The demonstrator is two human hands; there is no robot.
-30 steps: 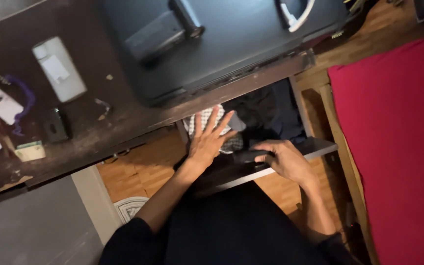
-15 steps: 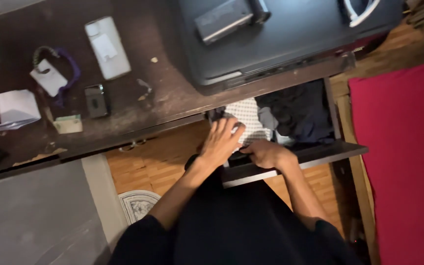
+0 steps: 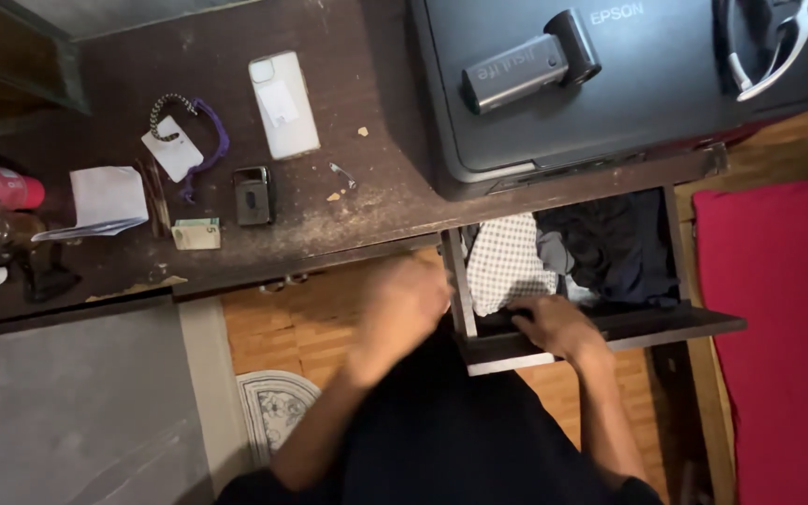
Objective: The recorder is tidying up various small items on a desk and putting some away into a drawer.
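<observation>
Open drawer (image 3: 600,327) under the desk (image 3: 376,196), pulled out to expose folded clothes; right hand (image 3: 558,325) rests on its front edge beside the checked cloth (image 3: 507,262), grip hidden; left hand (image 3: 399,304) blurred, empty, apart.

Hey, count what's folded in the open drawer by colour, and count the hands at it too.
Checked white cloth: 1
Dark navy clothes: 1 pile
Hands: 2, right hand on the drawer front, left hand blurred beside it
Total: 4
</observation>
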